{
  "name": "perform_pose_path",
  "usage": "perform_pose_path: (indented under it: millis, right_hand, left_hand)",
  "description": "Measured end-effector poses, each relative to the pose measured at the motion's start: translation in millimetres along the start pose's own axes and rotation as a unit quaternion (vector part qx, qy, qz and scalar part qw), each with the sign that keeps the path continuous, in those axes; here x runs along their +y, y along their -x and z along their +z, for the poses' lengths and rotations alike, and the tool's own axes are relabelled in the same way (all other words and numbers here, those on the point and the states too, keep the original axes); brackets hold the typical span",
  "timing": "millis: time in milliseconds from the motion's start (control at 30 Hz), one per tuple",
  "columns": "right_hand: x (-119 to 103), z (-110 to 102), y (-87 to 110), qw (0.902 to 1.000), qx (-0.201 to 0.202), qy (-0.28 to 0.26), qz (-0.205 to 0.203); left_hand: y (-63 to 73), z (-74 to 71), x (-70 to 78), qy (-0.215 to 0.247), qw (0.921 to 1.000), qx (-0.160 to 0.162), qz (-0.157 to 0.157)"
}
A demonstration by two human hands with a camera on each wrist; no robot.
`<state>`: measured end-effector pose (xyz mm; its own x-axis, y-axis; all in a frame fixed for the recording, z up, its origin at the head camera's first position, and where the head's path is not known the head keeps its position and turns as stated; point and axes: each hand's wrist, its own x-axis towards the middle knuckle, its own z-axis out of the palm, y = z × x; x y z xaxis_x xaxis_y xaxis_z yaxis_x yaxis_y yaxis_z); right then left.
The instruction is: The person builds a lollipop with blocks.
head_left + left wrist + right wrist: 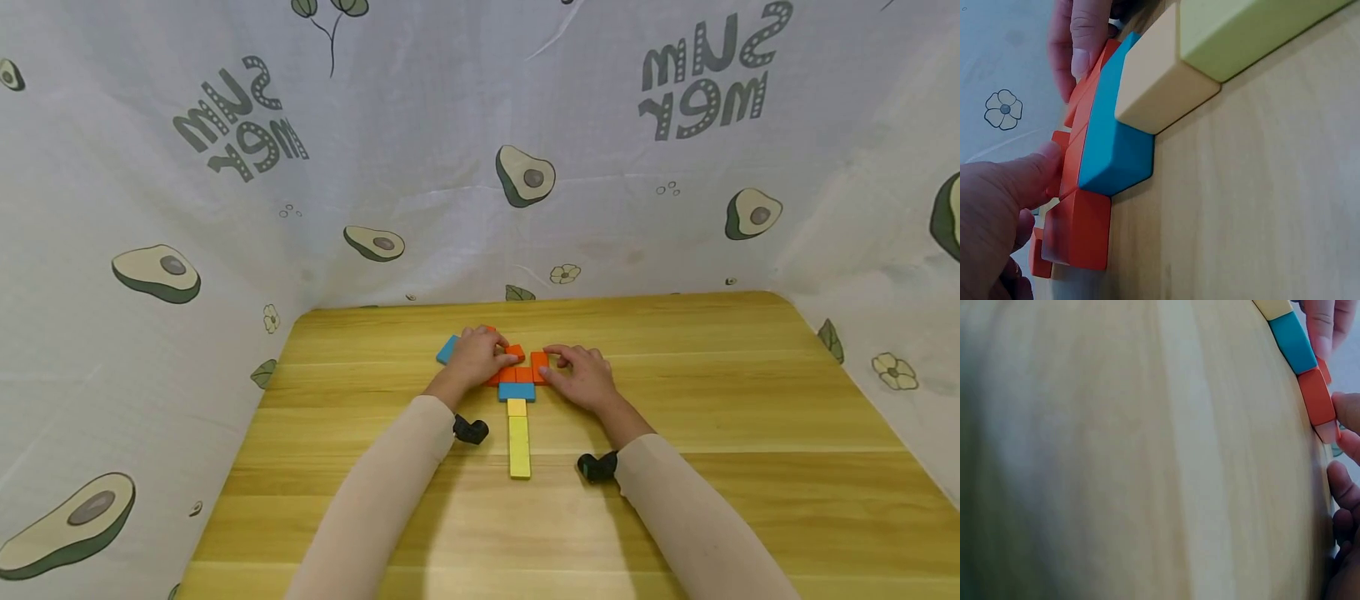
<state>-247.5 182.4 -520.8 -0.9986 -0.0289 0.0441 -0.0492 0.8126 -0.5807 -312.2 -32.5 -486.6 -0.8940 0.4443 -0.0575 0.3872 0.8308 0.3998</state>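
In the head view, my left hand (474, 357) pinches a small orange block (515, 352) between thumb and index finger, behind a row of orange blocks (516, 375). My right hand (583, 379) holds an upright-lying orange block (539, 367) by its two ends, at the right end of that row. In front of the row lies a blue block (517, 392), touching it. A short pale yellow block (517, 407) and a long yellow-green block (519, 447) continue toward me in line. In the left wrist view, the left thumb (1044, 159) partly hides the pinched block.
A blue block (447, 349) lies left of my left hand, partly covered by it. The blocks lie on a wooden table (360, 467). Behind and beside it hangs a white cloth (450, 200) printed with avocados.
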Motion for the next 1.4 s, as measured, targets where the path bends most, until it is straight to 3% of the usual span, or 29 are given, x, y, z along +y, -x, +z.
perform_pose_path:
  millis: [200,600,1400]
  right_hand:
    - [1,1,0.1,1.0000,0.000,-0.002,-0.001]
    - [2,1,0.0,1.0000,0.001,-0.003,0.000]
    - [0,-1,0.3,1.0000,0.002,-0.004,-0.004]
  left_hand:
    - [-1.5,1.7,2.4,-0.011,0.9998,0.008,-0.018]
    - [-1.1,8.9,2.4,-0.045,0.9989,0.014,-0.004]
    - [-1.9,10.7,2.6,-0.028,0.9996,0.003,0.007]
